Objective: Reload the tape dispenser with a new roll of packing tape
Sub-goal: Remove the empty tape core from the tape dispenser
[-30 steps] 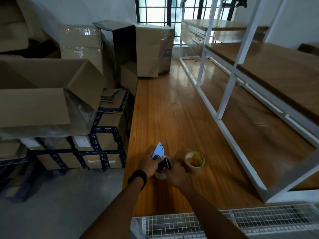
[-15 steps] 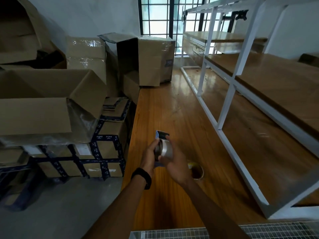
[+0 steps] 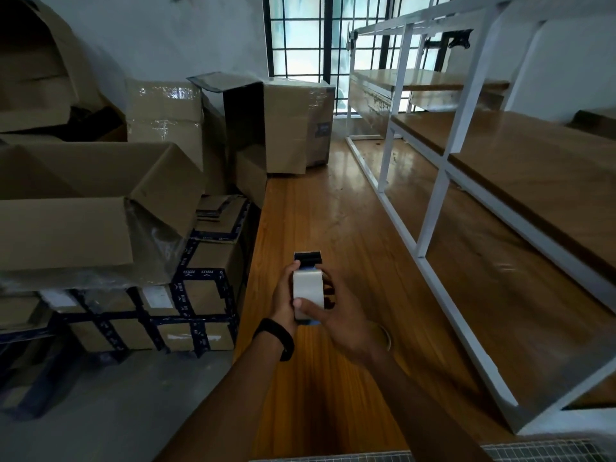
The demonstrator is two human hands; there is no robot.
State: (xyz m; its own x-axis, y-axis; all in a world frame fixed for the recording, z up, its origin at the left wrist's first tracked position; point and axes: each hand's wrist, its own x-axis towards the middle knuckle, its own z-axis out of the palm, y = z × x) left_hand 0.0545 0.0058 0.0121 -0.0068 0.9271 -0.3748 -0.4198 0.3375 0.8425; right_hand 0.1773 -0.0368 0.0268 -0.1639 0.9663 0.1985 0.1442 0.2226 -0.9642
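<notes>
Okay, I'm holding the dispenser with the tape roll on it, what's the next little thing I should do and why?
Probably find the tape's loose end and pull it toward the black roller. The tape roll already sits in the dispenser, gripped by the left hand and right hand, yet no tape visibly reaches the front.

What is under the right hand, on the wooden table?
A thin curved rim of something round shows beside the right hand, which covers the rest. That hand and the left hand hold the tape dispenser.
</notes>
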